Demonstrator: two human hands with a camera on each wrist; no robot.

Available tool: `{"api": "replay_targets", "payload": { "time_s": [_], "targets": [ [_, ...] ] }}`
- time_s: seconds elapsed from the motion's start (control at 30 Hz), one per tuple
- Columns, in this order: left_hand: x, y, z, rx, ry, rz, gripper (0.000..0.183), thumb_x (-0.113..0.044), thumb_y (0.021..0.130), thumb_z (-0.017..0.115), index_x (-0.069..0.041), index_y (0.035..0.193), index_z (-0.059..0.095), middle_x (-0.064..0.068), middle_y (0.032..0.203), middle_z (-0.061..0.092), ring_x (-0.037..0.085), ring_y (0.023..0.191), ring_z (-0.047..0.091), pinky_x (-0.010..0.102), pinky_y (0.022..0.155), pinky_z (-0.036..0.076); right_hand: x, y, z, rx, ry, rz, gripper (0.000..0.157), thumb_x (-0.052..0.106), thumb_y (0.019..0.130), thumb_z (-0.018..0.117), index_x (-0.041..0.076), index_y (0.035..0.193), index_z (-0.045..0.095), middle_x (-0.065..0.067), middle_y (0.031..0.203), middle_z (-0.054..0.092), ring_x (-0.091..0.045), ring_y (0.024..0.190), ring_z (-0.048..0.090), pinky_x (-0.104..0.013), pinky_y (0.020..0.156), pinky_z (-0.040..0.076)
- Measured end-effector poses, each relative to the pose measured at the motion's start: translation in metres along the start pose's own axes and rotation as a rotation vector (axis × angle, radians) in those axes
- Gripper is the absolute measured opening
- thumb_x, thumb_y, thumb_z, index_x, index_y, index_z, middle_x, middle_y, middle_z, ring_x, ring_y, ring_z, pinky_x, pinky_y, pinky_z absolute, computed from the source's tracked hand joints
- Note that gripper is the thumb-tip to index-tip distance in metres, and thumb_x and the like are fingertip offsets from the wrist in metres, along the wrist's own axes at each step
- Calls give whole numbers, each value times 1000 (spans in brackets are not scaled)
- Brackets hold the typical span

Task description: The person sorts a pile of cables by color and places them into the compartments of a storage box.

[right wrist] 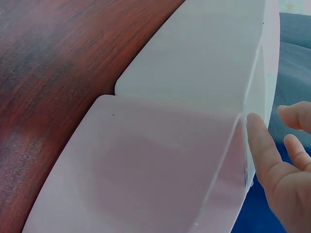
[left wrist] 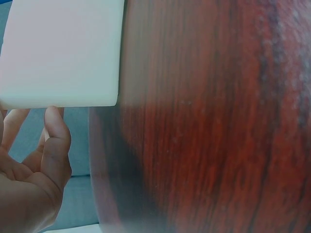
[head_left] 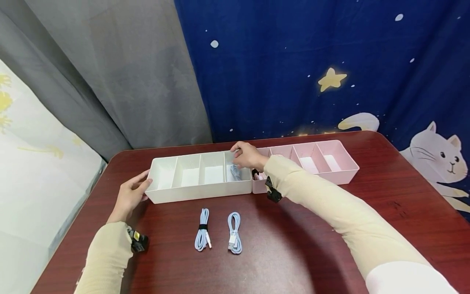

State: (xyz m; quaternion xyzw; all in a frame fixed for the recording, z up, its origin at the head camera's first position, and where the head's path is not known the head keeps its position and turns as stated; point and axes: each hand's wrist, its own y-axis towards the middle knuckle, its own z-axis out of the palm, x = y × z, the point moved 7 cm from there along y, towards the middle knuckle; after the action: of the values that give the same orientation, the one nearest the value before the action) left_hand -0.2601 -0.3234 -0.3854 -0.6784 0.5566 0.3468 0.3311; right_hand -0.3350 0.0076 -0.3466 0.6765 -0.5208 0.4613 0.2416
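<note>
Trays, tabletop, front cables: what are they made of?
White divided tray and pink divided tray: probably molded plastic, satin; thin walls, rounded corners. Tabletop: glossy reddish-brown wood or wood-look laminate; grain and glare show. Left blue cable and right blue cable: likely plastic or fabric jackets, bent into tight coils; finish unclear.

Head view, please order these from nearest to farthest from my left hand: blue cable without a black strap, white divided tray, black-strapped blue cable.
1. White divided tray: your left hand touches its left end.
2. Black-strapped blue cable: to the hand's right, on the tray's near side.
3. Blue cable without a black strap: farther right.
</note>
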Motion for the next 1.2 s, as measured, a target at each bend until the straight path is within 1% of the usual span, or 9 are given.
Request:
{"api": "replay_targets", "payload": {
  "time_s": [0.13,0.27,0.4,0.53,0.63,0.87,1.0,1.2],
  "targets": [
    [1,0,0,-4,-3,-2,55,-40,90,47,-14,137,36,23,119,47,3,73,53,21,62,49,1,-4,-2,-6,-29,-31,35,-4,80,58,-2,114,49,-20,108,53,-24,88,54,-28,70,50],
    [1,0,0,-6,7,2,55,-40,90,47,-14,137,36,24,118,47,4,72,54,21,62,49,4,-8,-2,-12,-56,-81,35,-2,79,59,-3,113,50,-20,107,55,-23,90,54,-25,70,49],
    [2,0,0,-3,11,-1,55,-40,90,47,-14,137,35,24,119,47,4,72,54,21,62,49,6,-13,-2,-15,-93,-125,34,1,79,58,-3,112,52,-17,101,57,-22,87,56,-25,69,47],
    [2,-1,0,-1,8,-6,55,-40,89,47,-15,137,35,23,119,47,4,73,53,20,62,49,7,-18,-2,-16,-88,-158,32,2,79,59,-3,110,52,-16,99,58,-23,87,58,-26,69,46],
    [1,0,0,1,4,-2,56,-41,89,47,-14,137,35,23,119,46,4,73,53,20,62,49,8,-22,-4,-32,-82,-187,31,1,79,59,-4,108,52,-16,97,58,-25,88,58,-27,70,47],
    [-1,-1,0,-2,-7,1,55,-40,90,47,-14,137,36,23,117,46,4,72,53,21,61,49,9,-33,-4,-75,-117,-254,26,0,80,57,-5,105,55,-13,92,58,-25,86,58,-28,75,47],
    [-3,-1,0,1,-5,4,55,-40,90,47,-13,137,36,23,118,47,4,73,53,22,62,49,10,-38,1,-78,-100,-286,25,-1,80,56,-5,104,56,-13,91,58,-24,85,58,-27,75,47],
    [-2,-2,1,0,-6,-1,54,-38,90,47,-13,137,36,23,117,47,4,72,53,22,63,49,11,-45,9,-58,-34,-306,24,-3,80,56,-7,103,55,-14,89,57,-22,80,58,-23,66,46]
  ]
}}
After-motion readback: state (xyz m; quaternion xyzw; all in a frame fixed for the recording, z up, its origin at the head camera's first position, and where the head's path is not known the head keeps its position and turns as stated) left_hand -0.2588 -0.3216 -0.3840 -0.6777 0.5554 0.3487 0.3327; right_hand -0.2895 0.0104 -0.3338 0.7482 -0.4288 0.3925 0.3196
